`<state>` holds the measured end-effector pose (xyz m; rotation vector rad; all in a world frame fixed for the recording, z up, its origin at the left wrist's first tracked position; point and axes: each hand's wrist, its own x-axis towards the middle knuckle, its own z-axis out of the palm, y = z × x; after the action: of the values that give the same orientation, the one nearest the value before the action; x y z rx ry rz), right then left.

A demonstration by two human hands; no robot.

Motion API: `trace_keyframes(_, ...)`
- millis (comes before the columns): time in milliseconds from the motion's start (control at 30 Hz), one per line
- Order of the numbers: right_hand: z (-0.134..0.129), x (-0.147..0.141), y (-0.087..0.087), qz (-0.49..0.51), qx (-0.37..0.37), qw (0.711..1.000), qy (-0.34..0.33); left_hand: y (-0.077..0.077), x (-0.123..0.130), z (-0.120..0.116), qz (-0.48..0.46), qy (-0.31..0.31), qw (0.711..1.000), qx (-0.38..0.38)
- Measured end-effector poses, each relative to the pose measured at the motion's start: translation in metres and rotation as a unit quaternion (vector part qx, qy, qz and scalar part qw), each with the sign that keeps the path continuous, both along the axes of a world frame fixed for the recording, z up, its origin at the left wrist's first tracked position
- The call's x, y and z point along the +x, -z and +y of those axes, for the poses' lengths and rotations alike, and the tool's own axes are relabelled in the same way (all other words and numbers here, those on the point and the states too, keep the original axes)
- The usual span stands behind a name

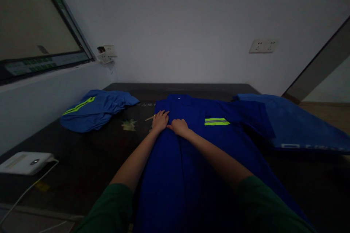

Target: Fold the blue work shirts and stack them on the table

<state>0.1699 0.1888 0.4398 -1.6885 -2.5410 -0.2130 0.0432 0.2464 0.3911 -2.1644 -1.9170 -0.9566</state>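
Note:
A bright blue work shirt (197,145) with a collar lies spread on the dark table. A yellow-green and grey reflective stripe (216,121) crosses its chest, and one short sleeve reaches out to the right. On the shirt's left edge, below the collar, my left hand (160,120) rests flat with fingers extended. Close beside it, my right hand (179,127) is closed at the cloth, its thumb pointing left toward my left hand. The shirt's left side appears folded inward, and its lower end runs out of view.
A crumpled blue garment (95,111) with a reflective stripe lies at the left. Folded blue cloth (295,123) is at the right, partly under the sleeve. A white device (27,162) with a cable sits front left. Behind the table (177,87) stands a wall.

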Motion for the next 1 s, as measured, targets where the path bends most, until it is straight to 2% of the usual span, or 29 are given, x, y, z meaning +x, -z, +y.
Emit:
trace_keyframes(167,-0.017,0.019,0.013,0.003,0.100,0.995,-0.027,0.002,0.004,-0.001,0.011,-0.011,1.000,0.010)
trace_keyframes(300,-0.018,0.032,0.021,0.031,0.174,0.984,-0.001,0.003,0.004,0.001,0.010,-0.011,1.000,0.018)
trace_keyframes(467,-0.013,0.036,0.020,0.042,0.169,0.985,0.012,0.000,0.002,-0.002,-0.003,-0.007,0.999,0.044)
trace_keyframes(633,-0.034,0.046,0.014,0.108,0.180,0.977,-0.044,-0.002,0.002,-0.015,-0.002,0.013,0.997,0.074)
trace_keyframes(700,-0.049,0.052,0.019,0.104,0.189,0.971,-0.104,0.002,0.007,-0.020,0.004,0.023,0.997,0.068)
trace_keyframes(800,-0.066,0.060,0.034,0.043,0.152,0.973,-0.170,0.009,0.014,-0.023,0.017,0.022,0.999,0.036)
trace_keyframes(900,-0.066,0.066,0.045,0.017,0.113,0.978,-0.173,0.010,0.017,-0.021,0.039,0.007,0.999,-0.004)
trace_keyframes(1000,-0.053,0.063,0.049,0.020,0.105,0.981,-0.163,0.006,0.013,-0.012,0.056,0.000,0.998,-0.021)
